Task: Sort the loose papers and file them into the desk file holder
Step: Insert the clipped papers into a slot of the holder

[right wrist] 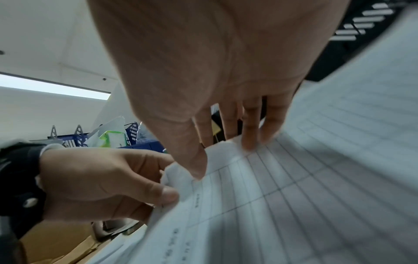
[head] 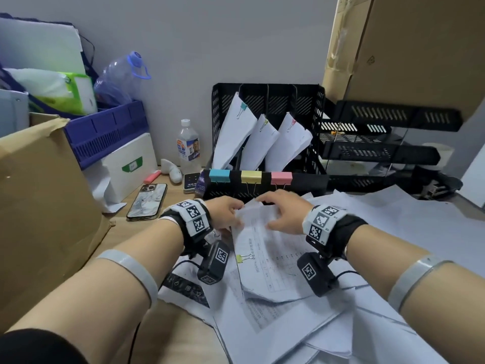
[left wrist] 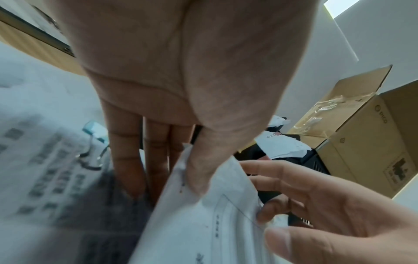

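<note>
A sheaf of printed table sheets with a yellow-green binder clip on its left edge lies on top of the loose papers. My left hand pinches the sheaf's far left corner, thumb on top and fingers below. My right hand pinches the far edge beside it. Behind them stands the black mesh file holder with three clipped bundles in its slots. Blue, yellow and pink clips sit on its front rail.
Stacked black trays and a stapler are at the right. More sheets cover the desk's right side. At the left are a phone, a water bottle, a purple basket and a big cardboard box.
</note>
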`<state>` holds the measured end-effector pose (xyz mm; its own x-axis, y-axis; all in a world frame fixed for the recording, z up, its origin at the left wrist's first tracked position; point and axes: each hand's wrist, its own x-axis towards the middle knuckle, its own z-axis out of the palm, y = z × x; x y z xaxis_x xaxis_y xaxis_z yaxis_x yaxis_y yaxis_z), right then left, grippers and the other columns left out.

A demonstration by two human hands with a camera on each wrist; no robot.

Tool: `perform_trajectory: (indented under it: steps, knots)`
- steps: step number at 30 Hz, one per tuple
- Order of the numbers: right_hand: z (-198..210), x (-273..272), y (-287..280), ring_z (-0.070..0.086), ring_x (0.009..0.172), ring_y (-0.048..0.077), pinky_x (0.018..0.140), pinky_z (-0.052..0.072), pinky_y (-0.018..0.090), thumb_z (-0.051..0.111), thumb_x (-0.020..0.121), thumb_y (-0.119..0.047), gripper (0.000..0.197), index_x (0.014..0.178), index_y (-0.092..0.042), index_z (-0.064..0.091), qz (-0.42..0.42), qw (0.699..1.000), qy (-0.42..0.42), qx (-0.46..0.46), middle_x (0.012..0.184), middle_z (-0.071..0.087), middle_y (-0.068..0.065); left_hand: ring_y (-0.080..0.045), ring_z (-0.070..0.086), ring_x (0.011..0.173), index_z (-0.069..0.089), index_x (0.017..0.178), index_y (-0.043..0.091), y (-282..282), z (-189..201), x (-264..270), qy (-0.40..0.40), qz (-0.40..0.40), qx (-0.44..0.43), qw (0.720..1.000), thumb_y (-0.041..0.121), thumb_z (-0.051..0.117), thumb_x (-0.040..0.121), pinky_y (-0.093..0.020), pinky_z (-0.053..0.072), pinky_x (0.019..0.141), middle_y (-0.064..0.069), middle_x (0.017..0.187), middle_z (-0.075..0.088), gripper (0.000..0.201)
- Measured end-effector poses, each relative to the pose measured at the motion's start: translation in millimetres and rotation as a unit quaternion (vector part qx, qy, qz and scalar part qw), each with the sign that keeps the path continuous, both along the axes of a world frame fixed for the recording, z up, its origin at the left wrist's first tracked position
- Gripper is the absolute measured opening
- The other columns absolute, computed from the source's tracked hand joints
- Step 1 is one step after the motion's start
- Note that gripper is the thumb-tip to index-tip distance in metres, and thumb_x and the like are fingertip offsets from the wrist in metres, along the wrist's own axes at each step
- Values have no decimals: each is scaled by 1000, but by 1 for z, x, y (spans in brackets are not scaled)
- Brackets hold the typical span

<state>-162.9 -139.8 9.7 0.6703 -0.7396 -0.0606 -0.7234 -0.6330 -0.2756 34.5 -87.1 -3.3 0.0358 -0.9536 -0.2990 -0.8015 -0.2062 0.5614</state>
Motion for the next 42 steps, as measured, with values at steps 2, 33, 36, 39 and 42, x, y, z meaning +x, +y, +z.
perform_trajectory:
  steps: [2, 33, 36, 39, 42]
  knots:
    - [12, -5, -6, 40, 123, 21, 104, 37, 44, 61, 84, -39, 47, 130, -42, 54, -22, 998, 36, -53, 127, 55, -9, -29, 71, 102, 63, 108, 11, -3, 6, 1, 96, -8, -28, 995, 8, 63, 94, -47, 62, 84, -12, 112, 69, 14]
    - [92, -63, -23, 61, 86, 22, 76, 48, 33, 56, 93, -16, 11, 102, -15, 60, -219, 876, -413, -117, 91, 64, 0, -31, 72, 104, 61, 127, 2, 5, 22, -24, 476, 86, -104, 869, 9, 65, 95, -35, 63, 81, -16, 119, 73, 33]
    - [109, -56, -21, 58, 97, 28, 89, 50, 42, 59, 83, -13, 29, 110, -15, 52, -236, 843, -445, -189, 106, 56, 6, -27, 72, 97, 59, 127, -3, -4, 40, -24, 467, 115, -175, 859, 7, 61, 97, -34, 64, 74, -17, 118, 72, 32]
    - [125, -47, -9, 60, 97, 24, 91, 52, 40, 65, 84, -20, 30, 112, -17, 55, -191, 879, -384, -207, 108, 57, 4, -39, 69, 108, 59, 126, -10, -12, 60, -23, 442, 123, -251, 852, 7, 58, 99, -48, 60, 88, -26, 123, 67, 32]
    - [135, -28, 13, 62, 97, 17, 83, 59, 41, 73, 83, -47, 70, 139, -23, 39, -118, 951, -285, -11, 109, 57, -6, -46, 66, 110, 62, 119, -13, -17, 79, -29, 407, 110, -318, 849, 9, 58, 100, -56, 55, 94, -32, 120, 67, 30]
